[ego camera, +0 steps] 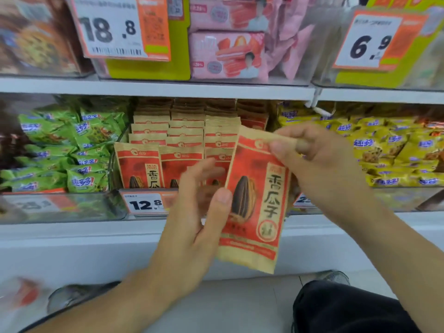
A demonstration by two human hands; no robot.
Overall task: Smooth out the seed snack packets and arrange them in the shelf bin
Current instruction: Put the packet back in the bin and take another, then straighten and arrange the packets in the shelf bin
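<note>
While green snack packets [72, 150] fill the clear bin at far left, the middle bin [113, 164] holds the rows of seed packets [168, 145], standing upright in three columns that run back under the upper shelf [156, 88]. Its clear front wall carries a 12.8 price tag [145, 203], and the nearest packets rise above that wall. At the right end of the front row the bin is hidden behind the held packet, so open room there cannot be judged.

Just in front of the bin, the left hand [197, 212] is raised with fingers loosely spread and blurred, its thumb pressing on the left edge of the held seed packet [254, 200]. That packet hangs upright, tilted slightly, out in front of the shelf edge [72, 234] and covering part of the bin's right side. The right hand [312, 155] pinches its top right corner, fingers curled round the folded top seam.

Farther right, yellow snack packets [384, 150] are heaped in the next bin. Above, pink boxes [228, 54] and the 18.8 [115, 30] and 6.9 [374, 42] price cards sit on the upper shelf. Below, near the floor, a dark-trousered knee [341, 308] shows.
</note>
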